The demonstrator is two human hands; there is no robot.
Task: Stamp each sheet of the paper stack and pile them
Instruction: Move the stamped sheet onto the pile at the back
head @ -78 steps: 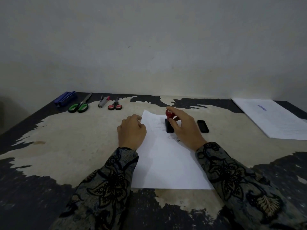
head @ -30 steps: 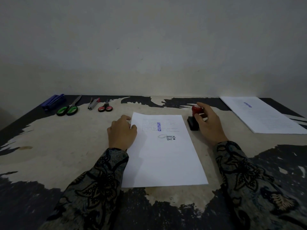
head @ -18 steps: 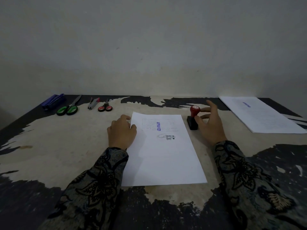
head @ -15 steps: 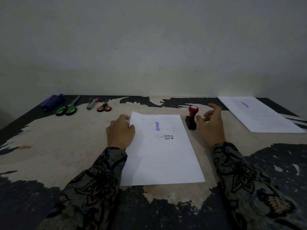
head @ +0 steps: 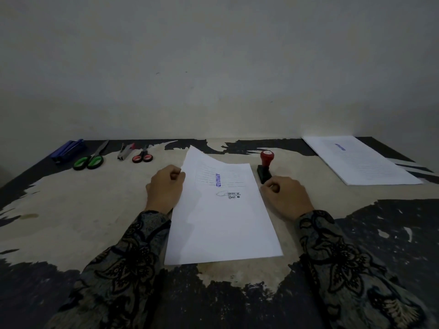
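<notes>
A white paper stack [head: 223, 229] lies in front of me on the table. Its top sheet [head: 202, 167] bears a blue "APPROVED" stamp, and its far left corner is lifted. My left hand [head: 165, 186] pinches that sheet's left edge near the raised corner. My right hand [head: 285, 195] lies with curled fingers at the sheet's right edge, just in front of the stamp; whether it holds the paper is unclear. The stamp [head: 264, 167], a red knob on a black base, stands free to the right of the stack. A pile of stamped sheets [head: 361, 162] lies at the far right.
Along the far left edge of the worn table [head: 78, 210] lie a blue stapler-like object [head: 67, 149], green-handled scissors [head: 89, 161], a small grey and pink tool [head: 126, 150] and red-handled scissors [head: 142, 157]. A wall rises right behind the table.
My right hand stamped the sheet, set the stamp down to the right, let go and came back to the sheet's right edge. My left hand has lifted the sheet's far left corner.
</notes>
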